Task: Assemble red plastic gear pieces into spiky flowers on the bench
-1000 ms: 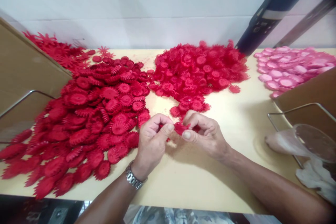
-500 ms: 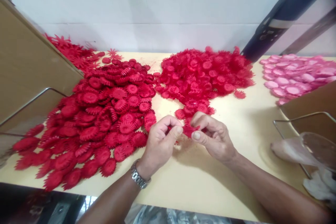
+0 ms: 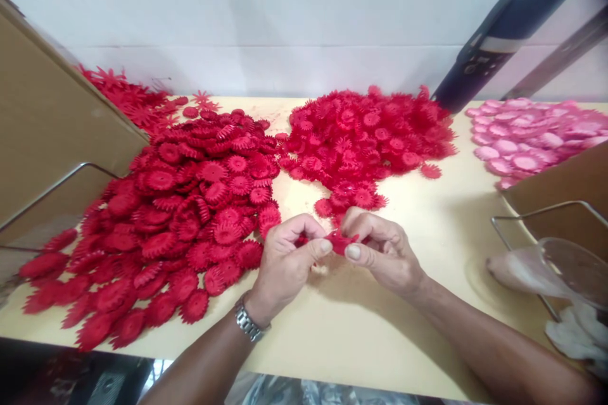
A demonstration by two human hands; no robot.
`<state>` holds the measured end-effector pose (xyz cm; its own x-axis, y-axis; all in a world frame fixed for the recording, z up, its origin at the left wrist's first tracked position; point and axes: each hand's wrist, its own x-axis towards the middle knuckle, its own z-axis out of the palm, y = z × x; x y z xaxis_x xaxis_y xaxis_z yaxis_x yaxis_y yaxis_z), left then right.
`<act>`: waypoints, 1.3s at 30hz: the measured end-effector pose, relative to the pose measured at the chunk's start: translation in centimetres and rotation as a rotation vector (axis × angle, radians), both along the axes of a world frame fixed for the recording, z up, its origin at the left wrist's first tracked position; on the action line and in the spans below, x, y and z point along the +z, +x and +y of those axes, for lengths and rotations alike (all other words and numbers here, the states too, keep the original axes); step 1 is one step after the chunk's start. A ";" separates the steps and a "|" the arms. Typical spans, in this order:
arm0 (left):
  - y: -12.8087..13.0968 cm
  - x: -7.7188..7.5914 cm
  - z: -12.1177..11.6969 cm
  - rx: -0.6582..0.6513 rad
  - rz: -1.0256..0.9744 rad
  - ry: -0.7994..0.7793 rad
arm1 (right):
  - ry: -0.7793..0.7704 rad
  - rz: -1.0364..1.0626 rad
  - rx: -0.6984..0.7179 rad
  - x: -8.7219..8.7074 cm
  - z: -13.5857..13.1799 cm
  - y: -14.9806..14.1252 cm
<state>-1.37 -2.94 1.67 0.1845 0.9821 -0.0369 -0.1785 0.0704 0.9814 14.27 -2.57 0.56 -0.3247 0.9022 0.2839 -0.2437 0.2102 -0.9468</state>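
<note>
Left hand (image 3: pixel 287 261) and right hand (image 3: pixel 386 250) pinch red flower piece (image 3: pixel 340 243), grip closed on it, above table (image 3: pixel 327 342), near side of middle heap (image 3: pixel 365 133). Piece looks unfinished; whether left heap (image 3: pixel 190 215) or middle heap is done work, cannot tell.

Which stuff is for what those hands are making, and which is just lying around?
In the job, it seems:
Left hand and right hand
Red piece pinched between them
Middle red pile
Left red pile

Probably just lying about:
Pink pile
See-through cup
Crumpled white stuff
</note>
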 end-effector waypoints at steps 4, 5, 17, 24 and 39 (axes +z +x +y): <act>-1.0 0.5 0.4 0.141 -0.048 -0.003 | 0.029 0.079 -0.053 0.6 0.4 0.6; -1.3 0.7 0.5 0.206 -0.076 0.002 | 0.042 0.117 -0.094 0.8 0.5 0.9; -1.3 0.1 1.2 0.100 -0.164 -0.132 | -0.069 -0.162 -0.207 0.9 1.0 1.0; -0.5 -0.4 0.8 0.182 -0.012 0.026 | -0.049 -0.325 -0.094 1.2 0.3 0.3; -0.5 -0.4 0.7 0.070 0.051 -0.069 | 0.042 -0.403 -0.196 0.3 0.5 -0.3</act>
